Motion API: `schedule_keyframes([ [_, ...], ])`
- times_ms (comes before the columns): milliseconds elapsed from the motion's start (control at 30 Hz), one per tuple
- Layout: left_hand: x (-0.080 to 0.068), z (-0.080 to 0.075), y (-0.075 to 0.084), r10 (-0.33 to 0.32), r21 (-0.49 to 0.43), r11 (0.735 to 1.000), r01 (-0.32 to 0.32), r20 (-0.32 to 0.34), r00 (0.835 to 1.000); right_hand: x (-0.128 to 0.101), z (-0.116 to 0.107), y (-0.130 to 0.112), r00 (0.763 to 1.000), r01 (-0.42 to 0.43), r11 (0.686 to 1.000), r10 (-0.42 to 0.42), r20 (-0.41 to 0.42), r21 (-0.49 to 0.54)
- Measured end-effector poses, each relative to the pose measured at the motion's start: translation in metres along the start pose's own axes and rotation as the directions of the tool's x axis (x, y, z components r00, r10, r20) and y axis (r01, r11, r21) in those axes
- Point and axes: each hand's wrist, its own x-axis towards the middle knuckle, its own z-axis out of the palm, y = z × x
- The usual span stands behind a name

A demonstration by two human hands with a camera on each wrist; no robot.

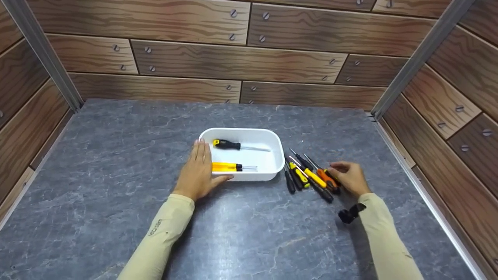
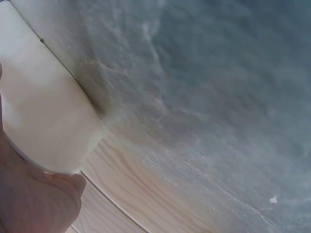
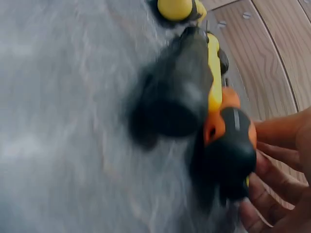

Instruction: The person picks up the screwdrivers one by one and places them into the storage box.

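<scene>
A white tray (image 1: 241, 130) sits mid-table with a black-and-yellow screwdriver (image 1: 227, 144) and a yellow-handled screwdriver (image 1: 225, 167) inside. My left hand (image 1: 201, 165) lies flat against the tray's left end, fingers straight and thumb along its front wall. In the left wrist view the tray wall (image 2: 43, 111) shows beside my left hand (image 2: 34, 201). Several screwdrivers (image 1: 305, 175) lie in a pile right of the tray. My right hand (image 1: 342, 174) curls its fingers on the orange-and-black screwdriver (image 1: 327, 179) at the pile's right edge. The right wrist view shows that handle (image 3: 228, 145) against my fingers (image 3: 279, 141).
The grey stone-pattern table (image 1: 116, 163) is boxed in by wood-pattern walls (image 1: 233, 62) at the back and both sides. A black-handled screwdriver (image 3: 175, 97) lies right beside the orange one. A black wrist camera mount (image 1: 350, 214) sits on my right sleeve.
</scene>
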Motion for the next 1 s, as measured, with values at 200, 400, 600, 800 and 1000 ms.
schedule_keyframes([
  [200, -0.001, 0.000, 0.000, 0.000, -0.001, 1.000, 0.000, -0.011, 1.000, -0.009, -0.009, 0.010, 0.992, -0.070, 0.997, 0.072, 0.103, -0.024],
  [400, -0.001, 0.000, -0.001, -0.003, -0.024, 1.000, 0.003, -0.012, 1.000, -0.013, -0.015, 0.015, 0.989, -0.046, 0.998, 0.052, 0.142, -0.046],
  [600, -0.001, 0.000, -0.001, -0.012, -0.024, 1.000, 0.012, 0.005, 1.000, -0.011, -0.015, 0.015, 0.988, -0.028, 0.996, 0.040, 0.149, -0.084],
  [800, 0.001, -0.001, -0.001, -0.013, -0.014, 1.000, 0.014, 0.017, 1.000, -0.011, -0.013, 0.016, 0.993, 0.001, 0.994, 0.013, 0.118, -0.113],
  [1000, 0.001, -0.001, -0.001, -0.009, 0.002, 1.000, 0.009, 0.026, 1.000, -0.012, -0.013, 0.017, 0.999, 0.033, 0.997, -0.032, 0.018, -0.067],
])
